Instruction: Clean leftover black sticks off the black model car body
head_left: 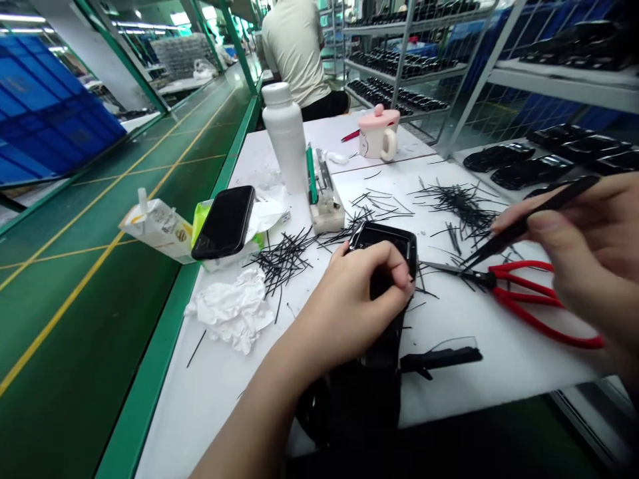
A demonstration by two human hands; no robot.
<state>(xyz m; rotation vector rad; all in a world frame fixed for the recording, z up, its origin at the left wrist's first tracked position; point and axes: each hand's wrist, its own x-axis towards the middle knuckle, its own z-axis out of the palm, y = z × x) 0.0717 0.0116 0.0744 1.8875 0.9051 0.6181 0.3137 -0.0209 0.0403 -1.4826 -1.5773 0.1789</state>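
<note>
Your left hand (357,303) clasped one glossy black case (388,339); your right hand (594,259), apart, gripped one pair of pointed tweezers (514,233).

Black part (387,347) — glossy, smooth, plastic-looking

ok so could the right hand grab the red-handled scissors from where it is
Probably yes: the right hand is close by the red-handled scissors, and nothing seems to lie over their handles. It is holding black tweezers, though, so it would likely need to free its fingers first.
</note>
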